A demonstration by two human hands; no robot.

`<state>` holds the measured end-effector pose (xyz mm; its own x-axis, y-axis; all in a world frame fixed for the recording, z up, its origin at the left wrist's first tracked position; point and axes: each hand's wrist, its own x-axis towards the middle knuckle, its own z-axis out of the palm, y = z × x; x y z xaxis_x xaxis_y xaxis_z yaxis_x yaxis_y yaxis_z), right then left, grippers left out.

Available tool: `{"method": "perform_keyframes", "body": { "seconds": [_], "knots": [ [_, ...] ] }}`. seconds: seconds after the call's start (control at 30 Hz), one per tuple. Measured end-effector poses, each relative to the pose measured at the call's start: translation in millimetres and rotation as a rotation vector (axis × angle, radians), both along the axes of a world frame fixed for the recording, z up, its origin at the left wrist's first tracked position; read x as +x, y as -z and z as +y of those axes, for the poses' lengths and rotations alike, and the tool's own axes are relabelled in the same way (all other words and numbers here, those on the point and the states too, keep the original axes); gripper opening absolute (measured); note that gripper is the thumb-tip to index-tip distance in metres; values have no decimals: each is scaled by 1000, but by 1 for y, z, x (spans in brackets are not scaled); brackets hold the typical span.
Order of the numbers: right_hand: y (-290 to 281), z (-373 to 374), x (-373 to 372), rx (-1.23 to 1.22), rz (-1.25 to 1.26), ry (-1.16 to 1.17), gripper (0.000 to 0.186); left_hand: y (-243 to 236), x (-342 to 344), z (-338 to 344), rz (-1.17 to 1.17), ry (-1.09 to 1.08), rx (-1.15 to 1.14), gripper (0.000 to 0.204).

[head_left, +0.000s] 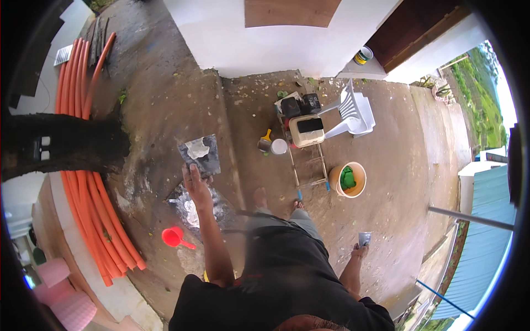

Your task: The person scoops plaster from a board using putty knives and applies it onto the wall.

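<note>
Out in front of me on the left, my left hand (196, 185) grips a square plaster board (200, 154) from below, fingers curled under its near edge, a pale dab of filler lying on top. On the ground beneath it sits a wet mixed heap (190, 207). Down at my right side, my right hand (360, 251) pinches a small putty knife (364, 238). I judge I'm loaded; next, blade meets board, held level.
</note>
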<state>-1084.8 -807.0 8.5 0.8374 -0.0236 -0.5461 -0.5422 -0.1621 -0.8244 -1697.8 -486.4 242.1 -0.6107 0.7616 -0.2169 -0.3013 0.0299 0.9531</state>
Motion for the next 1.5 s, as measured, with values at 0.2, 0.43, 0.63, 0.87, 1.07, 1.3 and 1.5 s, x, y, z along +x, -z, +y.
{"method": "perform_keyframes", "body": {
  "seconds": [0.2, 0.43, 0.63, 0.87, 1.07, 1.3, 1.5],
  "knots": [
    [-6, -102, -23, 88, -89, 30, 22, 12, 20, 56, -7, 220, 20, 43],
    [-70, -174, -92, -256, 67, 424, 21, 17, 103, 84, 39, 460, -109, 45],
    [-38, -260, -125, -326, 11, 411, 21, 40, 197, 73, 160, 768, -55, 45],
    [13, -304, -98, -193, 140, 761, 27, 41, 331, -4, 189, 1144, -88, 49],
    [1, -325, -11, 10, 54, 766, 33, 56, 454, -89, 459, 1249, 152, 45],
    [14, -423, 69, -335, -624, 265, 35, 14, 614, -154, 326, 1558, 203, 45],
    [-9, -397, 67, 213, -85, 1033, 29, 8, 711, -172, 261, 1826, -14, 44]
  ]
}}
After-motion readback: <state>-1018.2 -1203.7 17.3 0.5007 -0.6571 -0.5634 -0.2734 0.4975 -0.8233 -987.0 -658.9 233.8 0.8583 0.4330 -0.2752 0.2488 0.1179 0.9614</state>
